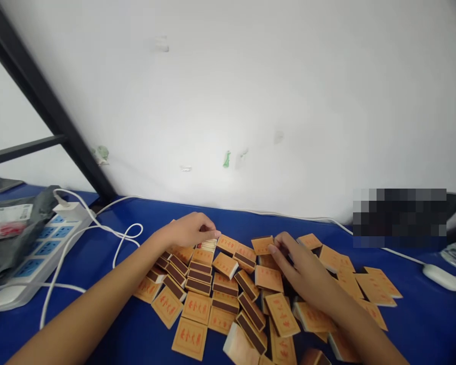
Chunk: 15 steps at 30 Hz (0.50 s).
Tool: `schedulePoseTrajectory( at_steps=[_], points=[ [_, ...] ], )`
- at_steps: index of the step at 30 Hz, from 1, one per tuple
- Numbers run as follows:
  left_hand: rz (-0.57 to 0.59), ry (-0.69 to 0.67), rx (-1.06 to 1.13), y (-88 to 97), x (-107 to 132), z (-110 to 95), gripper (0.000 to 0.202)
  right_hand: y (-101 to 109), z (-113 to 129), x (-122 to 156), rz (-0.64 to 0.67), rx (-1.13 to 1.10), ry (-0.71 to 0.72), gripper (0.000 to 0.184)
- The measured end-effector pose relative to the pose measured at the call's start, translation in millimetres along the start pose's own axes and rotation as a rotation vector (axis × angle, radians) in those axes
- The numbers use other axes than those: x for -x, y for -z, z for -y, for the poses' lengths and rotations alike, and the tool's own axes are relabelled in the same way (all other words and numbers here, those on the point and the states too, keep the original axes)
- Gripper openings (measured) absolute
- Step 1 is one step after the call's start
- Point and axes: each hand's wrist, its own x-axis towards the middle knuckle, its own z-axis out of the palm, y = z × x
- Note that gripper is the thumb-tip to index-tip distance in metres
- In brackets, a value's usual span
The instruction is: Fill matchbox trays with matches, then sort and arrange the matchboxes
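My left hand [192, 229] reaches over the back of a pile of matchboxes, its fingers curled and thumb at the edge of an open matchbox [208, 245]. Pale matchsticks show in that box; part of it lies behind my fingers. On the right, my right hand [294, 261] pinches a closed matchbox [261, 246] between thumb and fingers, its dark striking strip along the top edge. Orange-tan matchboxes [196, 307] with red lettering lie between and below both hands, some flat, others on edge with brown striking strips showing.
More matchboxes [378, 289] spread right across the blue table [137, 350]. A white power strip [47, 248] with looping white cables [116, 230] and a grey plastic bag [7, 238] sit left. A black object [399, 218], partly blurred out, stands back right near a white cable device [441, 277].
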Motion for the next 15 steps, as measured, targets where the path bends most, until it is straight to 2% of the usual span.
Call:
schedulePoseTrajectory(
  at_steps=[4, 10, 15],
  points=[
    [0.038, 0.053, 0.019, 2.9, 1, -11, 0.049, 0, -3, -2, -0.032, -0.040, 0.044, 0.032],
    [0.110, -0.063, 0.019, -2.9, -3, -16, 0.056, 1, -16, -9, -0.230, -0.091, -0.003, 0.038],
    [0.170, -0.071, 0.100, -1.9, 0, -18, 0.053, -2, -22, -10, -0.227, -0.059, -0.043, 0.037]
  ],
)
